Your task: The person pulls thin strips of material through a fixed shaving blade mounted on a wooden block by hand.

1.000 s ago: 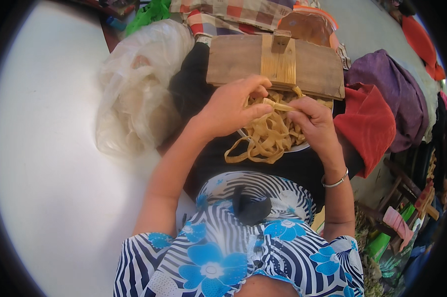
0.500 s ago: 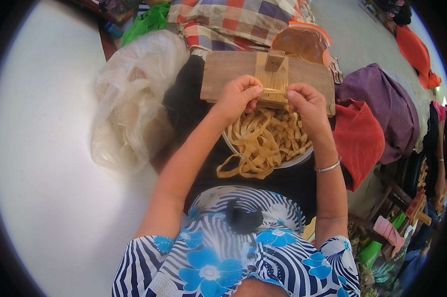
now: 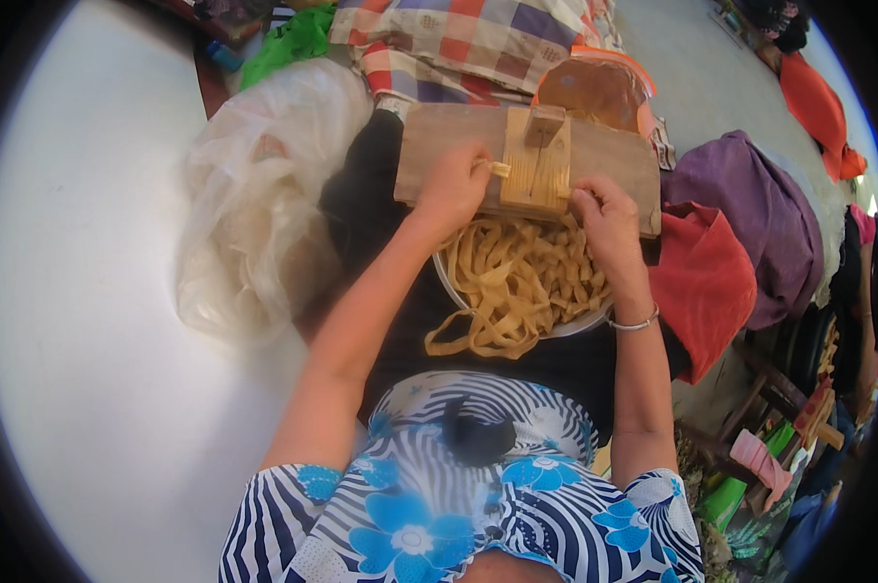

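Observation:
A wide wooden board [image 3: 439,146] lies across my lap, with a paler wooden strip [image 3: 536,175] fixed down its middle and a small upright wooden block [image 3: 545,124] on top. Over the board's left half, my left hand [image 3: 453,187] is closed in a pinch, and a short end of yellowish straw strip [image 3: 500,169] sticks out from its fingers. My right hand [image 3: 609,222] is pinched closed at the board's near edge, right of the pale strip; what it holds is too small to make out. Below the board, a white bowl [image 3: 583,325] holds a tangle of flat tan braid [image 3: 502,282].
To the left sits a cloudy plastic bag [image 3: 254,214] beside a white surface [image 3: 99,291]. Checked cloth [image 3: 458,44] and an orange-rimmed bag [image 3: 594,87] are beyond the board. Red cloth [image 3: 706,291] and a purple bundle [image 3: 750,223] lie right. Another person's arm [image 3: 864,335] shows far right.
A straw strip was stretched between my two hands over the board. Now my hands have moved apart, the left one slightly leftward, and the pale wooden strip shows between them.

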The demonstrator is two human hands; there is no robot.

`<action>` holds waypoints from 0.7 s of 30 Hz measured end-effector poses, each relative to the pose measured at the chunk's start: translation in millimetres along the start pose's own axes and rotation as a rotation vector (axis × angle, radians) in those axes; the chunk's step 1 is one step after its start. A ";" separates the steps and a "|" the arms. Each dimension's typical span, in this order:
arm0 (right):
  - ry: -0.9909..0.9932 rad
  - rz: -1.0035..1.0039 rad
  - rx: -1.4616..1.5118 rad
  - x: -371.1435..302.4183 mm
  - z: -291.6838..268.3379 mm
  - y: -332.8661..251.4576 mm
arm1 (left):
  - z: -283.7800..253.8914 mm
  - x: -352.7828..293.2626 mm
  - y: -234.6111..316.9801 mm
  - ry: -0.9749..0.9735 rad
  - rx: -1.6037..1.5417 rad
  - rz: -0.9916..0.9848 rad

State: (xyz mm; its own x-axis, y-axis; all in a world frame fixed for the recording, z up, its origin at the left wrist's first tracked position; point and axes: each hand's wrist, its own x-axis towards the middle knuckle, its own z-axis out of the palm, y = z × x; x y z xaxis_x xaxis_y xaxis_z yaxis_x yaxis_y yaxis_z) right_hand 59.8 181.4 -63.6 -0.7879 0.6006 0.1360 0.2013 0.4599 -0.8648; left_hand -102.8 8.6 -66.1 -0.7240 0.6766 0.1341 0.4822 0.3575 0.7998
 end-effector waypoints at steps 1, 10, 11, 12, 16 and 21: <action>0.006 0.055 0.044 -9.4 -7.4 -2.8 | -9.4 -6.1 11.4 -0.071 -0.047 -0.048; 0.050 -0.184 -0.153 -56.9 -20.2 -16.6 | 11.7 -69.4 62.9 -0.267 0.488 0.153; -0.013 -0.150 -0.061 -64.4 -13.2 -9.6 | 17.4 -73.7 57.0 -0.298 0.554 0.181; -0.080 -0.121 0.034 -69.0 -7.5 -8.9 | 21.5 -78.9 50.3 -0.324 0.623 0.205; -0.179 -0.025 0.139 -96.4 -2.4 -43.8 | -2.0 -90.1 60.2 -0.309 0.327 0.122; -0.208 -0.366 0.237 -109.0 -6.7 -92.5 | -71.9 -114.8 132.4 -0.567 -0.487 -0.337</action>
State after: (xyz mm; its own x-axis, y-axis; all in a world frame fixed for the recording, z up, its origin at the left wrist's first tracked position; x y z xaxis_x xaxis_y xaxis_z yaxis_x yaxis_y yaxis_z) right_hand 130.9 77.8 4.8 -0.8867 0.2726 0.3733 -0.2301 0.4402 -0.8679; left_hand 8.7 -68.1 66.5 -0.3699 0.8519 -0.3707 -0.0794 0.3686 0.9262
